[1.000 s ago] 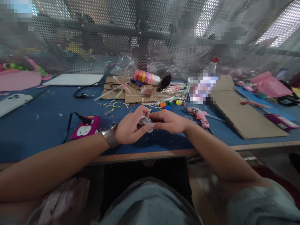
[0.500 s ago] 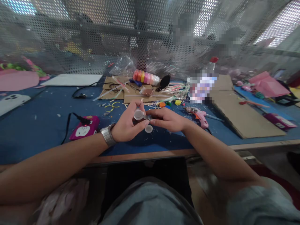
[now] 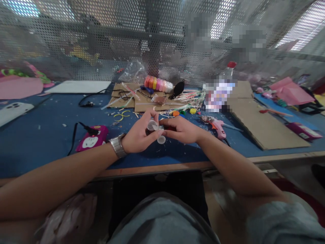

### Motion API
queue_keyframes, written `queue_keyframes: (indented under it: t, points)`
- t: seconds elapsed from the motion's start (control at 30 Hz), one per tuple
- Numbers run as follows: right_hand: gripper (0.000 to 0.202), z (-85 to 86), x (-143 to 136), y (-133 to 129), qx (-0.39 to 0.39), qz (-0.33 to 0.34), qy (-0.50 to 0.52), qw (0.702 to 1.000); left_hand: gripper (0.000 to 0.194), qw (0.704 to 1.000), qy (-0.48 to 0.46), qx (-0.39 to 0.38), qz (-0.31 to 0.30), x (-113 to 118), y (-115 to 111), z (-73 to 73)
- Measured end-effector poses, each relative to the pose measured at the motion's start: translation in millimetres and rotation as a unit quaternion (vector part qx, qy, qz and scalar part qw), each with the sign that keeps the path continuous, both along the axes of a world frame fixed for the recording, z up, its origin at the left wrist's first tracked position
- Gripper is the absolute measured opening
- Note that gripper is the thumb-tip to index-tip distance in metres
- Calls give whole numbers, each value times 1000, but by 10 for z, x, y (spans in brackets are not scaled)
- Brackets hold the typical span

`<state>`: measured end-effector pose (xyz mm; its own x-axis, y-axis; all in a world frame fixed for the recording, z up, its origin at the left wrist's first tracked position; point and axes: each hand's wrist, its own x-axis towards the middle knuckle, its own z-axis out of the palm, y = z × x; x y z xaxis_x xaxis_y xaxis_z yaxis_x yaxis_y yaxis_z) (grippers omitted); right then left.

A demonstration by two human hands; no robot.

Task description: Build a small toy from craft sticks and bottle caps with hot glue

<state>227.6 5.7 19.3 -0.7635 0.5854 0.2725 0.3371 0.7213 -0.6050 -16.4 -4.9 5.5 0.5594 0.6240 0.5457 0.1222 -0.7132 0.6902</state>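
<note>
My left hand (image 3: 138,135), with a metal watch (image 3: 118,146) at its wrist, is closed around a small clear round cup (image 3: 152,124), whose open mouth faces me. Fingers of my right hand (image 3: 184,130) meet the left fingertips at the cup's right side. They pinch a small shiny piece (image 3: 159,127), too small and partly covered to name. Just below the fingertips shows a white round cap (image 3: 161,139); I cannot tell whether it lies on the table or hangs from the cup.
A magenta power socket (image 3: 92,139) stands left of my hands. To the right lie a pink glue gun (image 3: 218,128) and cardboard (image 3: 269,125). Beyond are coloured caps (image 3: 193,111), straws (image 3: 190,96), a row of small coloured pots (image 3: 157,83) and a red-capped bottle (image 3: 223,88).
The cup has shifted slightly right towards my right fingers, and its mouth looks narrower. A pale piece now shows at its rim. Both hands stay in nearly the same place.
</note>
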Motion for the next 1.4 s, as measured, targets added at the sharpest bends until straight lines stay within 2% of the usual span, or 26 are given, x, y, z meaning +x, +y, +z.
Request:
queue_keyframes:
  t: [0.23,0.37,0.57,0.8,1.17,1.4]
  points:
    - [47,17,-15,-24,71,-34,-31,996,28,999,-1,-19,30,19,-16,13]
    - [52,16,-17,-33,93,-51,-45,993,27,999,1,-25,33,25,-12,25]
    - [58,9,-2,-22,94,-55,-53,993,27,999,1,-34,35,32,3,55]
    - [60,33,22,-16,103,-53,-64,991,30,994,-7,-105,12,40,18,76]
    - [59,51,22,-14,84,-40,-76,993,34,996,11,-84,27,22,44,65]
    - [56,30,1,-18,79,-46,-94,991,30,995,21,-95,13,23,50,23]
